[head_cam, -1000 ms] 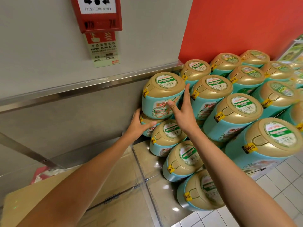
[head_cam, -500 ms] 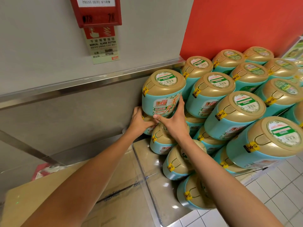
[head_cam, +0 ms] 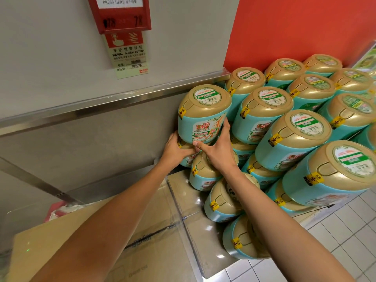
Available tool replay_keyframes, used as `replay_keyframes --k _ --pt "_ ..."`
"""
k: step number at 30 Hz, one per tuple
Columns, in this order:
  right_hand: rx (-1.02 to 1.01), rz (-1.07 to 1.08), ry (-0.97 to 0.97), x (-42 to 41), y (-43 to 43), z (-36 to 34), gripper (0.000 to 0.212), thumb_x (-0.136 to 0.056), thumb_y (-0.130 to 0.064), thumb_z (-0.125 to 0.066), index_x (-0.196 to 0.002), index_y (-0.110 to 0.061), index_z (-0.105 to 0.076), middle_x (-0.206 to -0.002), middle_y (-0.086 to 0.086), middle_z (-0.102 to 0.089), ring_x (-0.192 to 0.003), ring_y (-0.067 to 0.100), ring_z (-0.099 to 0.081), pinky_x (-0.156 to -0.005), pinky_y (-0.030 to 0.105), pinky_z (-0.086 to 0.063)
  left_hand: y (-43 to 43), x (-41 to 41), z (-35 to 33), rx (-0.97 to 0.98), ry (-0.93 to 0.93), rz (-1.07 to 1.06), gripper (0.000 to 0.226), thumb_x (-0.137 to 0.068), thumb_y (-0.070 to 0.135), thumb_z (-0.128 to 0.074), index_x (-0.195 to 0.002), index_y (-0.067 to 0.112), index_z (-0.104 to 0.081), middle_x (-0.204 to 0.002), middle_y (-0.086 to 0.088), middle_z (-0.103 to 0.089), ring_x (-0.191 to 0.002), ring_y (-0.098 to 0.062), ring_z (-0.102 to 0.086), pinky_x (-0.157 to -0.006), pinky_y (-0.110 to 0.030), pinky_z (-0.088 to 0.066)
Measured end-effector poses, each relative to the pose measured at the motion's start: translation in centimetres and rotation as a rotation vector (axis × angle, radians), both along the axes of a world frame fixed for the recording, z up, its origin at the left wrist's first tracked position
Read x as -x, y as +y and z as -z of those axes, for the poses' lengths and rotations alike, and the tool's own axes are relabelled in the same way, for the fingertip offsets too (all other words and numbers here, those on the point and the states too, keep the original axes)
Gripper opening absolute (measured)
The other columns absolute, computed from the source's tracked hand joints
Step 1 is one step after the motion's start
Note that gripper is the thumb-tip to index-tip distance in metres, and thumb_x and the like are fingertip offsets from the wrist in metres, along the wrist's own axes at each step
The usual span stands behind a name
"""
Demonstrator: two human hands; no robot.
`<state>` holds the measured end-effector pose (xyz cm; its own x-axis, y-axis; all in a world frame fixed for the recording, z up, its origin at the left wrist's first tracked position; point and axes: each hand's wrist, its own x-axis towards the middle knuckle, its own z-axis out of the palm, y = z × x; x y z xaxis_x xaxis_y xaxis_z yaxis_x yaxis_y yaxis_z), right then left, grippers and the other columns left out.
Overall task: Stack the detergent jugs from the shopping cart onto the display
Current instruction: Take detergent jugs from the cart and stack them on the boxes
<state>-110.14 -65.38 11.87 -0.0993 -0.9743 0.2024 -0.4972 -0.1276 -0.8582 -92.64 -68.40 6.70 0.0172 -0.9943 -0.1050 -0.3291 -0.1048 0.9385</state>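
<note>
1. Both hands have closed in on the top corner jug (head_cam: 203, 117) since 1 second ago: then the right hand (head_cam: 216, 153) lay flat along its side with straight fingers, now it cups the base.
2. Its thumb runs across the lower front edge and its fingers (head_cam: 226, 127) reach up the right flank, clamped on the jug. The left hand (head_cam: 176, 148) grips the lower left edge, fingertips hidden behind.
3. This jug sits at the left end of the display (head_cam: 293, 139), on the upper tier, close to the grey wall and resting on the jugs beneath.
4. Step in hand, I judge: seating and squaring this jug. Next calls for a small nudge until it sits level, then letting go gently. No shopping cart is in view.
5. Readable writing: "Liby" on the jug label; "PRESS HERE" and "78" on the red alarm box (head_cam: 122, 15); "MANUAL ALARM BUTTON" and "971078" on the sign (head_cam: 130, 55) below.
</note>
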Motion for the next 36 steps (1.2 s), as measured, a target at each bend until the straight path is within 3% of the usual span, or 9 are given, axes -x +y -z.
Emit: replay_keyframes --k 7,10,20,25,36 --pt "-0.008 0.042 0.031 0.0 0.2 0.6 0.123 -0.072 -0.043 -0.095 -0.164 -0.021 -0.017 -0.165 -0.003 -0.038 -0.152 0.014 -0.039 -0.122 0.043 -0.041 0.0 0.1 -0.1 -0.007 0.022 0.02 0.097 -0.071 0.032 -0.098 -0.151 0.019 -0.045 -0.146 -0.001 -0.054 -0.133 -0.018 -0.054 -0.108 -0.038 -0.049" --pt "-0.002 0.062 0.04 0.2 0.0 0.9 0.114 -0.073 -0.037 -0.095 -0.161 -0.018 -0.025 -0.161 -0.001 -0.043 -0.149 0.016 -0.043 -0.121 0.044 -0.042 -0.1 0.5 -0.3 -0.012 0.102 0.014 0.095 -0.073 0.024 -0.097 -0.152 0.02 -0.045 -0.139 0.004 -0.06 -0.126 -0.012 -0.06 -0.099 -0.027 -0.053" --pt "-0.061 0.031 0.027 0.5 -0.7 0.8 0.101 -0.076 -0.036 -0.093 -0.153 -0.027 -0.028 -0.154 -0.004 -0.053 -0.141 0.015 -0.052 -0.108 0.027 -0.041 -0.6 0.9 -0.8 -0.018 0.159 -0.009 0.099 -0.068 0.023 -0.1 -0.152 0.015 -0.047 -0.143 -0.004 -0.064 -0.132 -0.02 -0.062 -0.11 -0.05 -0.053" --pt "-0.057 0.041 0.05 0.8 -0.1 1.0 0.093 -0.081 -0.039 -0.089 -0.152 -0.026 -0.03 -0.155 -0.001 -0.054 -0.142 0.015 -0.051 -0.107 0.03 -0.046 0.1 1.2 -0.8 0.018 0.075 -0.09 0.101 -0.065 0.033 -0.102 -0.146 0.006 -0.047 -0.145 -0.009 -0.05 -0.136 -0.024 -0.056 -0.112 -0.051 -0.051" --pt "-0.062 0.025 0.089 1.4 -0.1 0.6 0.086 -0.084 -0.037 -0.088 -0.149 -0.025 -0.032 -0.152 0.001 -0.056 -0.14 0.019 -0.054 -0.104 0.032 -0.046 0.3 1.1 -0.5 0.006 0.102 -0.062 0.1 -0.069 0.029 -0.1 -0.151 0.01 -0.047 -0.148 -0.007 -0.048 -0.141 -0.023 -0.052 -0.115 -0.05 -0.048"
